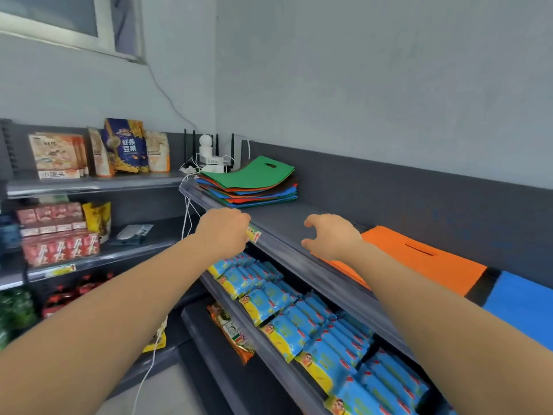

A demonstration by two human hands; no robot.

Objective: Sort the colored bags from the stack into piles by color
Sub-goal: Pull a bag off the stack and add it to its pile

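Note:
A stack of flat colored bags [248,184] lies at the far left end of the top shelf, a green bag [254,173] on top with orange, blue and dark layers beneath. An orange bag [419,259] lies flat on the shelf to the right, and a blue bag [520,307] lies further right beside a black strip. My left hand [224,232] hovers over the shelf's front edge just before the stack, fingers curled, holding nothing. My right hand [332,238] hangs above the shelf beside the orange bag, fingers loosely curled and empty.
The dark top shelf [299,217] runs along a grey wall. A router, a small camera and white cables [209,158] sit behind the stack. Blue snack packets [299,319] fill the shelf below. Snack bags [125,148] and red boxes [59,244] fill the left shelving.

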